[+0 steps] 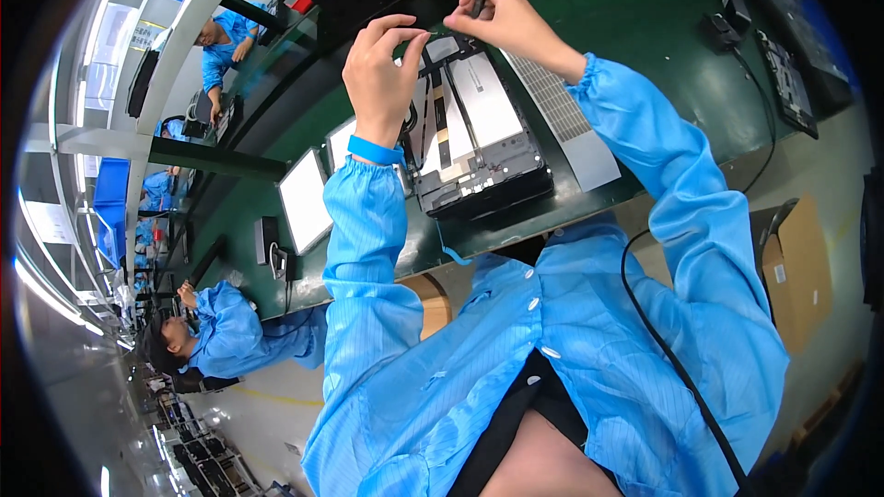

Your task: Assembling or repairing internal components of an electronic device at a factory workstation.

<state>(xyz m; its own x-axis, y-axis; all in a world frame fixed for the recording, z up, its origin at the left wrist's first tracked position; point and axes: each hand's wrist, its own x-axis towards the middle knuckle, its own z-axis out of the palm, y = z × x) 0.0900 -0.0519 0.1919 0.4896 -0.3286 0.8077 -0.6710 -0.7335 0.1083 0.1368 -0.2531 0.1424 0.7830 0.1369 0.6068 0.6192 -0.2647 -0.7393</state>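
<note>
My left hand (382, 83), in a blue wristband (375, 150), is raised over the far end of an opened laptop-like device (479, 170). Its thumb and forefinger are pinched together on something too small to make out. Facing it, my right hand (511, 26) is closed around a small dark object (478, 5), its kind unclear, with the fingertips close to the left ones. Below both hands the device shows silver battery-like panels (481, 97), black strips and a dark frame. Neither hand touches it visibly.
A pale keyboard-like panel (575, 124) lies right of the device. White flat panels (304, 201) and a dark box (266, 239) are on the left. Black adapters (723, 29) and a cable lie at the right. Co-workers in blue (241, 331) sit along the left.
</note>
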